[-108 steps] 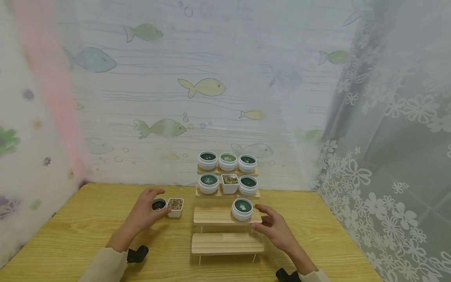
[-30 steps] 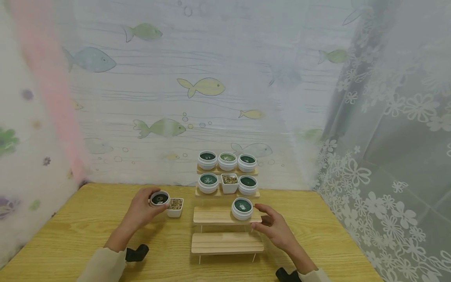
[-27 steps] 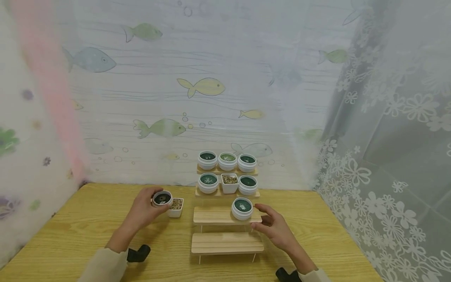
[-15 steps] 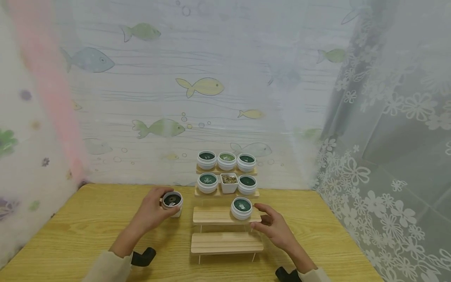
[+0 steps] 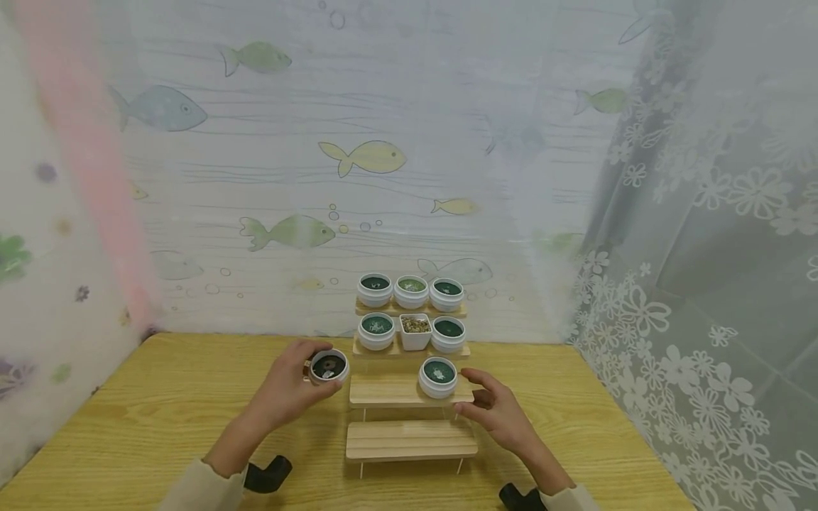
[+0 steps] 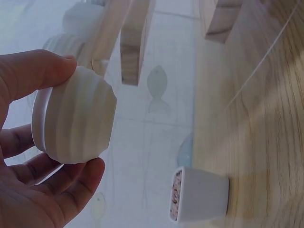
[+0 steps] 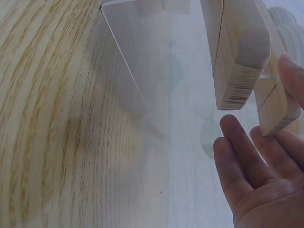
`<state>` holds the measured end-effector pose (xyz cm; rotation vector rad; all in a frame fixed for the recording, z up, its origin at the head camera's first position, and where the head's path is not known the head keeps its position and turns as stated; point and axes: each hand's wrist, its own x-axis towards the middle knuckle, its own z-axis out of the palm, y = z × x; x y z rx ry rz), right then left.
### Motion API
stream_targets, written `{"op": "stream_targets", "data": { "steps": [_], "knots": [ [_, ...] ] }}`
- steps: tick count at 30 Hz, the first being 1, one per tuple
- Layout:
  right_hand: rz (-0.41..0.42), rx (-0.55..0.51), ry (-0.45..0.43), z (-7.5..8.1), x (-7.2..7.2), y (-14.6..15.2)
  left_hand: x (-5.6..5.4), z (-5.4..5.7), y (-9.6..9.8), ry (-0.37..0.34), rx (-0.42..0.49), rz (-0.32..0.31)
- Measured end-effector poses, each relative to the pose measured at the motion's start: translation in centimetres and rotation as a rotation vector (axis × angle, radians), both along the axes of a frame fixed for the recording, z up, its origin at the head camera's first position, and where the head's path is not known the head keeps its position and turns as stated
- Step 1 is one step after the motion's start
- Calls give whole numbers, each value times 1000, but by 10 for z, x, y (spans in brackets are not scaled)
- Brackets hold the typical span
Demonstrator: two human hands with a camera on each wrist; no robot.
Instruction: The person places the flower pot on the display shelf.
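My left hand (image 5: 287, 387) holds a small white round bowl (image 5: 340, 380) with a dark content, between thumb and fingers. The left wrist view shows the ribbed side of this bowl (image 6: 83, 116), raised above the table. My right hand (image 5: 501, 415) is at the right end of a tiered wooden stand's third shelf (image 5: 383, 392), its fingers extended close to the wood. Whether they touch it is hard to tell. On that shelf's right side sits a white bowl with a green top (image 5: 438, 383). Below, the lowest shelf (image 5: 412, 440) has bare wood.
Several round white bowls and a square dish (image 5: 415, 337) of brown bits fill the two upper shelves. A square white bowl (image 6: 202, 194) of pinkish-brown bits stands on the table (image 5: 160, 411), mostly hidden behind my left hand in the head view. A fish-patterned curtain (image 5: 383, 213) hangs behind.
My left hand has gripped the dark-filled round bowl, lifted it from beside the square bowl and carried it rightward near the stand. My right hand has stayed at the shelf end.
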<state>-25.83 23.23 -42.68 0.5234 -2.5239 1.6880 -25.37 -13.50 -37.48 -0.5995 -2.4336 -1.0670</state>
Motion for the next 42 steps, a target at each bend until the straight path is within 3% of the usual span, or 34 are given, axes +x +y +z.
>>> {"op": "stream_targets", "data": {
  "steps": [8,16,27,42],
  "knots": [
    [2,-1,7,0,0,0,7,3,13,54,7,-41],
    [-3,11,20,-1,0,0,13,3,32,14,32,-96],
    [-10,19,-1,0,-1,1,18,2,62,-6,20,-60],
    [24,-11,17,-2,-1,1,17,-2,103,101,82,-86]
  ]
}}
